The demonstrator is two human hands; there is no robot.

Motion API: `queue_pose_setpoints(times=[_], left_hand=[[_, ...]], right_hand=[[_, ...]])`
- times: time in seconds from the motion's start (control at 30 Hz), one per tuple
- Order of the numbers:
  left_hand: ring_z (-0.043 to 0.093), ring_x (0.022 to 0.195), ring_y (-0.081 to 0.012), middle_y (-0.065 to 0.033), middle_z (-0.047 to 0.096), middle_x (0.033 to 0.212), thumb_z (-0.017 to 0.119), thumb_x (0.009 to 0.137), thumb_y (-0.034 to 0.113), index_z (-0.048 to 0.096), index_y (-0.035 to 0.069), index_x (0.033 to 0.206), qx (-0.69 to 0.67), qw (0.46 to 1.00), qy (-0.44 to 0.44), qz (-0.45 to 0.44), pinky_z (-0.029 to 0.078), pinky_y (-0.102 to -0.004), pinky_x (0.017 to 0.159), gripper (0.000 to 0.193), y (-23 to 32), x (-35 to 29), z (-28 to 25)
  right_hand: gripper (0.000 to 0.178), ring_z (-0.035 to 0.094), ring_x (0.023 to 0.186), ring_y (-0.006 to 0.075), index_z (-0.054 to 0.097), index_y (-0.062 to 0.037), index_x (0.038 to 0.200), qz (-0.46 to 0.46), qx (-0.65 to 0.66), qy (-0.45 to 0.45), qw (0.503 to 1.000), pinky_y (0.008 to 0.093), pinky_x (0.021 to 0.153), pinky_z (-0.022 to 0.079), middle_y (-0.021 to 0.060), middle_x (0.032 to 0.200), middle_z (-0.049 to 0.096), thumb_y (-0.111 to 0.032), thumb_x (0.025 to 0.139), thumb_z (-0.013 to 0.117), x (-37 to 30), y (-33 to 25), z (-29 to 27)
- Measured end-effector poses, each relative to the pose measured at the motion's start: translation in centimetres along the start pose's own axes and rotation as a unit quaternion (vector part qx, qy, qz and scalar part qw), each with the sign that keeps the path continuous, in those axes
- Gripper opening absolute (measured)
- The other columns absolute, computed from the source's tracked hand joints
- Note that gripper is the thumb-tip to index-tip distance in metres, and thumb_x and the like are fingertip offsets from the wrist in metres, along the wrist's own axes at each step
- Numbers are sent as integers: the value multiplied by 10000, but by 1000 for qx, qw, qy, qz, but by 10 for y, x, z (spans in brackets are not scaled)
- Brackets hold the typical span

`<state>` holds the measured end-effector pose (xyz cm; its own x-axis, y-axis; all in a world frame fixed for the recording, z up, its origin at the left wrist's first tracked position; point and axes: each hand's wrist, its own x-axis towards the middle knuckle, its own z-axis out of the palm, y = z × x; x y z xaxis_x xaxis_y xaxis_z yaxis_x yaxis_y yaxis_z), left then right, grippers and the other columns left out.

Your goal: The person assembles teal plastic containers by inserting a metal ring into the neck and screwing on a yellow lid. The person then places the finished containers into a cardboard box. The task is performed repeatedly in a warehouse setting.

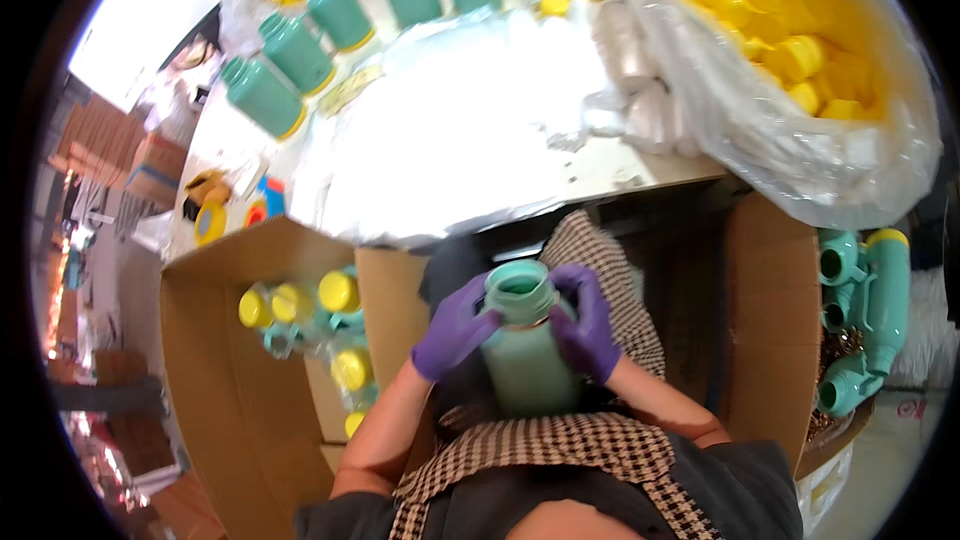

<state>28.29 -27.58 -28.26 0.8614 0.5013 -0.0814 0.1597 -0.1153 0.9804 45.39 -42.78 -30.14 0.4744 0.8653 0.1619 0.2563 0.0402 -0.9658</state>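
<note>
A teal wide-mouthed plastic bottle (528,365) stands upright between my hands, close to my lap, its threaded mouth uncovered. My left hand (455,330), in a purple glove, presses against the bottle's left shoulder just under the neck. From the other side, my right hand (588,325), gloved the same way, grips the right shoulder. The fingers of both hands curl round the bottle, and its lower part reaches down toward my checked apron (560,445).
Left of me is a cardboard box (215,340) holding several yellow-capped bottles (340,292). Teal bottles (265,98) line the far edge of the white table (440,130). A plastic bag of yellow caps (780,30) bulges at the right. More teal bottles (885,290) lie at far right.
</note>
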Motion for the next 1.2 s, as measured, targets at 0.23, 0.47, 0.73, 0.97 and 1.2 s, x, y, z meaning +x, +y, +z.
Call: queue_pose_setpoints(times=[0.23, 0.47, 0.73, 0.97, 1.2], left_hand=[[627, 1126, -213, -194, 662, 1193, 361, 1047, 328, 486, -38, 1389, -108, 993, 3, -53, 464, -339, 1016, 516, 53, -10, -33], [594, 1193, -282, -225, 546, 1348, 635, 961, 305, 424, -28, 1442, 240, 961, -134, -15, 500, -334, 961, 622, 10, -20, -75], [592, 1170, -156, -89, 629, 1314, 555, 1007, 281, 506, 23, 1431, -27, 928, -105, -355, 465, -319, 1023, 498, 47, -84, -93], [689, 875, -179, -153, 711, 1060, 632, 882, 157, 536, 36, 1390, 145, 981, -15, -127, 542, -324, 823, 531, 35, -43, -98], [637, 732, -213, -124, 705, 871, 612, 839, 147, 696, 25, 1063, 312, 861, -387, 103, 517, -329, 692, 268, 30, 61, -83]], right_hand=[[576, 557, 1156, 306, 468, -2, 1278, -152, 88, -60, 983, 392, 1015, 438, 179, 1229, 538, -314, 876, 738, -21, -53, 10], [610, 587, 1168, 333, 481, -29, 1399, -309, 2, -357, 882, 435, 1000, 476, 189, 1293, 581, -294, 901, 713, 58, -109, -23], [859, 457, 1368, 376, 517, -2, 1400, 271, -639, 140, 706, 437, 1099, 391, 269, 1424, 510, -694, 890, 507, 322, 21, -465], [601, 509, 1299, 365, 499, -69, 1426, 73, -641, 185, 742, 438, 1094, 390, 209, 1426, 522, -461, 973, 547, 319, 108, -558], [552, 551, 1266, 255, 506, -11, 1406, -132, -71, -108, 983, 345, 1070, 422, 139, 1377, 576, -188, 912, 674, 113, -90, -119]])
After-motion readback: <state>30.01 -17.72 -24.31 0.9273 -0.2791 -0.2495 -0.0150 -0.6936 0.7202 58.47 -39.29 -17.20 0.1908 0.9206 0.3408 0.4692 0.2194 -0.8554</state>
